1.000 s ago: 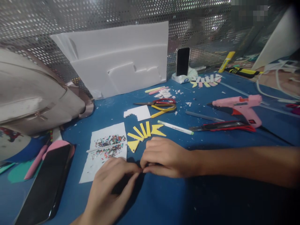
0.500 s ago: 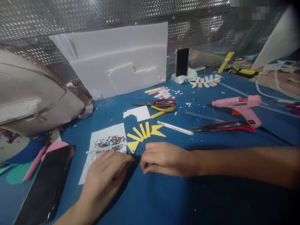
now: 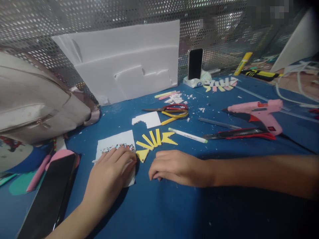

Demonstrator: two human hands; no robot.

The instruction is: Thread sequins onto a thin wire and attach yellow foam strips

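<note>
My left hand (image 3: 111,171) is bent over a creased white sheet of paper (image 3: 102,146). Its thumb and fingers close on the near part of that sheet, and the fingertips are mostly hidden. Multicoloured glitter flakes (image 3: 126,146) lie on the paper just beyond the knuckles. To the right, my right hand (image 3: 175,168) rests on the blue table with its fingers curled in; whatever may be inside is out of sight. Between and beyond both hands, several yellow strips (image 3: 152,138) fan out, with a yellow triangular piece (image 3: 142,155) and a notched yellow piece (image 3: 169,138).
Beyond lie scissors (image 3: 174,109), a cut white piece (image 3: 151,120), a white marker (image 3: 188,135), a red box cutter (image 3: 241,133) and a pink glue gun (image 3: 261,111). A black phone (image 3: 50,192) and a pale bag (image 3: 42,99) occupy the left side.
My left hand has moved forward and slightly left over the paper. The paper's lower left part no longer shows, and its lower right corner now does. My right hand has barely moved.
</note>
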